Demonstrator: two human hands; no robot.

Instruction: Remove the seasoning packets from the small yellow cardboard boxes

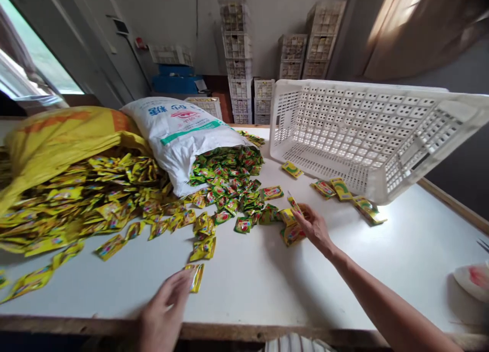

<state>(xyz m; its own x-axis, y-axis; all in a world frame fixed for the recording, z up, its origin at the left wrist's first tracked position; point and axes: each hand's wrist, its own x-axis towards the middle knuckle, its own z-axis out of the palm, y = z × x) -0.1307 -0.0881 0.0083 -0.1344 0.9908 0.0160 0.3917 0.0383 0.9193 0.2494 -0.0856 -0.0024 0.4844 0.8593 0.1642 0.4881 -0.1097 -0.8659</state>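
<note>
My right hand [315, 227] pinches a small yellow-and-green packet [294, 205] by its edge, over other packets lying on the white table. Directly beneath it lie a plain yellow packet [287, 217] and a packet with a red print [292, 235]. Near the front edge, my left hand [168, 303], blurred, has its fingertips closed at the left side of a yellow packet [197, 278]. Green packets [225, 176] spill from the mouth of a white woven sack [179, 133]. Beside it, yellow packets [114, 189] pour out of a yellow sack [64, 133].
A white plastic crate [336, 123] lies tipped on its side at the right, open toward me. Several packets [341, 189] lie before its lower rim. Stacked crates [237, 51] stand against the back wall. A white-and-red object [473, 280] sits at the right edge.
</note>
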